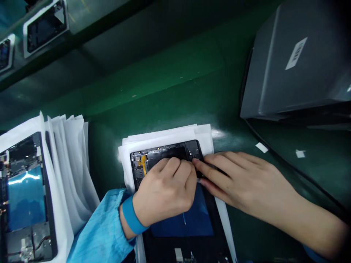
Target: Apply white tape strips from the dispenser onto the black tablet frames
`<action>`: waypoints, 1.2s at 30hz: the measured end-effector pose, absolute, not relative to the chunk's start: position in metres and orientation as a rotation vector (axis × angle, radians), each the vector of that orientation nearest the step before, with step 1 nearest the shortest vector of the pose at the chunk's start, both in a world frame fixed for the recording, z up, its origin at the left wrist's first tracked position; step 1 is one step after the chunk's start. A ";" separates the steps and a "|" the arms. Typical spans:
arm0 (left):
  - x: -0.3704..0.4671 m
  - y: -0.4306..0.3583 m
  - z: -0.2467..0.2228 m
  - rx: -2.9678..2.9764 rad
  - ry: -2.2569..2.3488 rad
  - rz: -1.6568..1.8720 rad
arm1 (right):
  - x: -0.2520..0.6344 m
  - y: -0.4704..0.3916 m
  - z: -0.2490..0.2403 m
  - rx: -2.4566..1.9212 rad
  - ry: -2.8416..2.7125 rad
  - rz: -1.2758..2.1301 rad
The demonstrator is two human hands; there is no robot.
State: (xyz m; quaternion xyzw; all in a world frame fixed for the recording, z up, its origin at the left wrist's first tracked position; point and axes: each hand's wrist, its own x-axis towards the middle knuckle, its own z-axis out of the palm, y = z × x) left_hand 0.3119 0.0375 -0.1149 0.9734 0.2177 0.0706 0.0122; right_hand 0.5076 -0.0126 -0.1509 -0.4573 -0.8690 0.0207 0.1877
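An opened tablet (153,248) lies on white foam sheets (164,135) in front of me, its inside facing up. A blue panel (197,219) fills its middle, and an orange flex cable (143,164) shows near the upper left corner. My left hand (168,186), in a blue wristband, is closed over the tablet's upper part; its fingertips and whatever they pinch are hidden. My right hand (233,175) rests at the tablet's upper right edge with fingers stretched out, the fingertips touching the frame close to my left hand.
Another opened tablet (49,204) lies at the left beside upright white foam sheets (71,164). A dark grey box (290,84) stands at the upper right, with a black cable (290,166) below it. More devices in white trays (25,40) sit on a raised ledge at the upper left.
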 end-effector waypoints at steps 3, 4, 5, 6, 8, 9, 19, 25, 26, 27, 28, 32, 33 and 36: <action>0.308 0.030 -0.111 3.107 0.693 0.094 | 0.507 -0.017 -0.150 -1.267 -2.480 -0.006; 0.307 0.027 -0.110 3.120 0.703 0.066 | 0.507 -0.019 -0.150 -1.262 -2.483 -0.007; 0.305 0.024 -0.110 3.126 0.718 0.047 | 0.507 -0.020 -0.152 -1.256 -2.476 0.008; 0.303 0.021 -0.110 3.127 0.735 0.031 | 0.508 -0.021 -0.154 -1.250 -2.461 0.035; 0.299 0.017 -0.111 3.124 0.768 0.010 | 0.509 -0.022 -0.159 -1.224 -2.410 0.097; 0.298 0.016 -0.111 3.124 0.777 0.007 | 0.510 -0.022 -0.161 -1.204 -2.378 0.122; 0.294 0.017 -0.116 3.094 0.777 0.056 | 0.506 -0.018 -0.158 -1.180 -2.315 0.142; 0.293 0.015 -0.117 3.099 0.800 0.065 | 0.498 -0.021 -0.148 -1.244 -2.470 -0.035; 0.293 0.015 -0.117 3.099 0.798 0.064 | 0.497 -0.022 -0.147 -1.256 -2.502 -0.082; 0.293 0.014 -0.117 3.099 0.797 0.065 | 0.496 -0.023 -0.146 -1.267 -2.525 -0.117; 0.294 0.014 -0.117 3.098 0.795 0.065 | 0.496 -0.024 -0.145 -1.277 -2.536 -0.132; 0.293 0.014 -0.116 3.099 0.802 0.060 | 0.500 -0.025 -0.145 -1.276 -2.460 0.008; 0.293 0.014 -0.116 3.097 0.802 0.061 | 0.501 -0.024 -0.145 -1.276 -2.419 0.028; 0.293 0.014 -0.117 3.082 0.797 0.076 | 0.503 -0.020 -0.144 -1.347 -2.327 -0.104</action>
